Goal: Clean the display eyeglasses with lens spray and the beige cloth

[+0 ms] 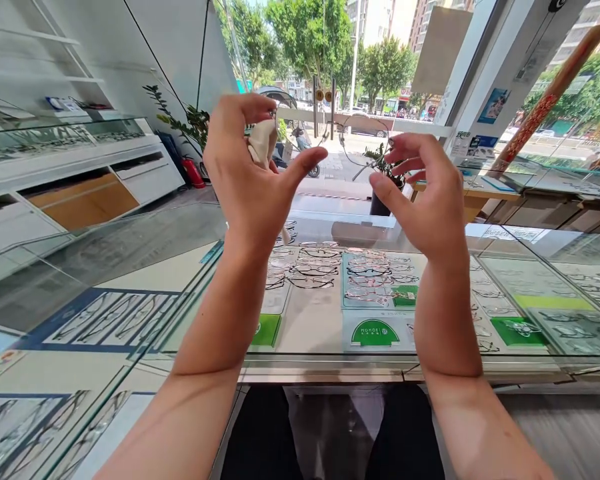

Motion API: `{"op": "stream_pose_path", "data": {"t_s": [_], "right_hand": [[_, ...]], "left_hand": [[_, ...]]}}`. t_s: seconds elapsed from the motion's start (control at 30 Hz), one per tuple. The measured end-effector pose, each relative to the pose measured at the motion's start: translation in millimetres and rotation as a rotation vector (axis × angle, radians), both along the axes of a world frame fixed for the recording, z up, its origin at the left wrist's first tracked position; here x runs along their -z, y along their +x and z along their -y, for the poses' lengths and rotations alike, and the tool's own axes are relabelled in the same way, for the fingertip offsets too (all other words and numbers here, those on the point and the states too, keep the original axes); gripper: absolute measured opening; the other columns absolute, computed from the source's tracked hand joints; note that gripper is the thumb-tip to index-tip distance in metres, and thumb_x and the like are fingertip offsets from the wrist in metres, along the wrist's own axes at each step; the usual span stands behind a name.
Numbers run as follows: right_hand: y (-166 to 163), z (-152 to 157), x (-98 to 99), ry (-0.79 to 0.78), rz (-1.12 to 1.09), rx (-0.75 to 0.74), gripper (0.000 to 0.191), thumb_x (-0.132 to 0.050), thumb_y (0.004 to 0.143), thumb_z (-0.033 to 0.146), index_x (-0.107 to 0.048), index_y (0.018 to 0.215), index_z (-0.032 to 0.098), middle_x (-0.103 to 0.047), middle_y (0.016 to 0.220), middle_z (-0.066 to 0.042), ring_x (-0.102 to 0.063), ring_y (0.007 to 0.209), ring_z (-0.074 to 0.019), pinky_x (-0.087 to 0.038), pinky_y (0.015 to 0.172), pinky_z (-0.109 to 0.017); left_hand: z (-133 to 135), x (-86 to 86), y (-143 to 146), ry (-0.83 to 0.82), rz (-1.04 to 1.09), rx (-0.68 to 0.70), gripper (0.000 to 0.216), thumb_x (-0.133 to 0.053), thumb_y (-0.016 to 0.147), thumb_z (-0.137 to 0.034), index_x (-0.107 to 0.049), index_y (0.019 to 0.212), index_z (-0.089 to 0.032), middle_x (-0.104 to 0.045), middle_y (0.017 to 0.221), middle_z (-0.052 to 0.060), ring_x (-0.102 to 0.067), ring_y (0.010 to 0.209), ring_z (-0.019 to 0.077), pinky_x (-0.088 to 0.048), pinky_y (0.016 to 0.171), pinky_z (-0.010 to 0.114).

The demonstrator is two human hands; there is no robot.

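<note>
Both my hands are raised in front of me above a glass display counter. My left hand holds a small beige cloth, pinched between its curled fingers and palm, thumb stretched toward the right. My right hand holds a pair of thin rimless glasses by its fingertips, with the lenses up against the bright street behind. The cloth and the glasses are a little apart.
Under the counter glass lie several rows of spectacle frames and green brand cards. More glass cases run to the left and right. White shelving stands at left; the shop door is ahead.
</note>
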State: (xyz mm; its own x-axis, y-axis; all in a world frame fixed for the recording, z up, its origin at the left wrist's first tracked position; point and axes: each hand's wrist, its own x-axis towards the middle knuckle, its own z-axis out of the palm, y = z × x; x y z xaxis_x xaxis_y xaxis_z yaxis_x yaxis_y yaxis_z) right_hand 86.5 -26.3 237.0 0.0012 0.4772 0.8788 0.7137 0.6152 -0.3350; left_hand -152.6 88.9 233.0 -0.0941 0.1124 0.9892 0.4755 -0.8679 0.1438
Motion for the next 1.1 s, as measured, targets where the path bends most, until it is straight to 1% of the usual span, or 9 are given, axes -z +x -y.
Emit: {"op": "stream_pose_path", "data": {"t_s": [0.1, 0.2, 0.37, 0.53, 0.6, 0.67, 0.77, 0.9, 1.1], "right_hand": [[-7.0, 6.5, 1.6, -0.018, -0.008, 0.077, 0.04, -0.082, 0.096, 0.048, -0.068, 0.13, 0.031, -0.079, 0.12, -0.007, -0.071, 0.1, -0.0275, -0.057, 0.099, -0.05], [-11.1, 11.2, 1.7, -0.041, -0.047, 0.13, 0.039, -0.086, 0.094, 0.045, -0.072, 0.125, 0.027, -0.079, 0.117, -0.007, -0.071, 0.1, -0.0287, -0.056, 0.103, -0.054], [-15.8, 13.2, 3.8, -0.05, -0.179, 0.062, 0.032, -0.087, 0.093, 0.045, -0.075, 0.119, 0.031, -0.073, 0.115, -0.007, -0.067, 0.116, -0.0325, -0.058, 0.102, -0.05], [-13.6, 8.3, 8.7, 0.007, -0.11, 0.106, 0.03, -0.081, 0.097, 0.051, -0.074, 0.119, 0.032, -0.074, 0.112, -0.007, -0.069, 0.117, -0.0328, -0.06, 0.1, -0.048], [-12.6, 6.5, 9.1, 0.02, -0.063, 0.157, 0.03, -0.078, 0.098, 0.052, -0.074, 0.121, 0.032, -0.075, 0.111, -0.007, -0.071, 0.114, -0.0329, -0.061, 0.097, -0.047], [-12.2, 5.6, 8.4, 0.002, -0.02, 0.256, 0.032, -0.077, 0.099, 0.053, -0.074, 0.122, 0.031, -0.077, 0.112, -0.007, -0.073, 0.108, -0.0329, -0.062, 0.094, -0.049], [-11.3, 6.0, 6.5, -0.034, 0.0, 0.347, 0.037, -0.076, 0.099, 0.056, -0.074, 0.124, 0.03, -0.079, 0.113, -0.009, -0.075, 0.101, -0.0329, -0.061, 0.092, -0.052], [-9.1, 7.7, 5.4, -0.041, -0.002, 0.351, 0.038, -0.073, 0.099, 0.058, -0.074, 0.126, 0.031, -0.08, 0.113, -0.009, -0.075, 0.102, -0.0329, -0.061, 0.09, -0.052], [-7.7, 9.9, 5.8, -0.038, 0.021, 0.362, 0.035, -0.075, 0.1, 0.053, -0.074, 0.126, 0.03, -0.081, 0.112, -0.009, -0.075, 0.101, -0.0322, -0.061, 0.093, -0.051]], "left_hand": [[8.6, 5.1, -0.3, -0.062, -0.015, 0.009, 0.077, -0.086, 0.072, -0.083, -0.068, 0.12, -0.025, -0.072, 0.116, 0.003, -0.069, 0.107, 0.0251, -0.055, 0.096, 0.042], [14.5, 10.8, -2.3, -0.136, -0.059, 0.048, 0.069, -0.081, 0.081, -0.081, -0.067, 0.125, -0.028, -0.072, 0.119, 0.004, -0.07, 0.111, 0.029, -0.057, 0.095, 0.046], [24.4, 16.3, -1.0, -0.153, -0.092, 0.075, 0.062, -0.073, 0.09, -0.08, -0.065, 0.129, -0.032, -0.073, 0.118, 0.005, -0.071, 0.114, 0.0317, -0.062, 0.094, 0.047], [26.7, 16.7, 2.7, -0.231, -0.092, 0.04, 0.057, -0.082, 0.087, -0.072, -0.069, 0.123, -0.03, -0.074, 0.113, 0.004, -0.073, 0.112, 0.0306, -0.063, 0.095, 0.046], [25.5, 16.0, 2.1, -0.265, -0.086, 0.083, 0.058, -0.085, 0.084, -0.072, -0.071, 0.122, -0.029, -0.075, 0.112, 0.004, -0.074, 0.112, 0.031, -0.063, 0.094, 0.045], [24.7, 15.3, 0.4, -0.274, -0.084, 0.155, 0.06, -0.086, 0.082, -0.074, -0.073, 0.121, -0.029, -0.077, 0.112, 0.004, -0.074, 0.114, 0.0326, -0.064, 0.093, 0.046], [24.0, 14.6, -3.2, -0.279, -0.081, 0.262, 0.063, -0.083, 0.083, -0.077, -0.077, 0.123, -0.029, -0.079, 0.118, 0.004, -0.074, 0.116, 0.0352, -0.064, 0.092, 0.049], [20.3, 16.0, -8.3, -0.285, -0.084, 0.329, 0.06, -0.079, 0.089, -0.075, -0.078, 0.127, -0.029, -0.08, 0.121, 0.004, -0.073, 0.12, 0.0364, -0.062, 0.097, 0.053], [12.9, 18.3, -12.9, -0.251, -0.127, 0.352, 0.055, -0.08, 0.09, -0.072, -0.08, 0.125, -0.03, -0.081, 0.122, 0.0, -0.072, 0.123, 0.036, -0.059, 0.105, 0.052]]}}
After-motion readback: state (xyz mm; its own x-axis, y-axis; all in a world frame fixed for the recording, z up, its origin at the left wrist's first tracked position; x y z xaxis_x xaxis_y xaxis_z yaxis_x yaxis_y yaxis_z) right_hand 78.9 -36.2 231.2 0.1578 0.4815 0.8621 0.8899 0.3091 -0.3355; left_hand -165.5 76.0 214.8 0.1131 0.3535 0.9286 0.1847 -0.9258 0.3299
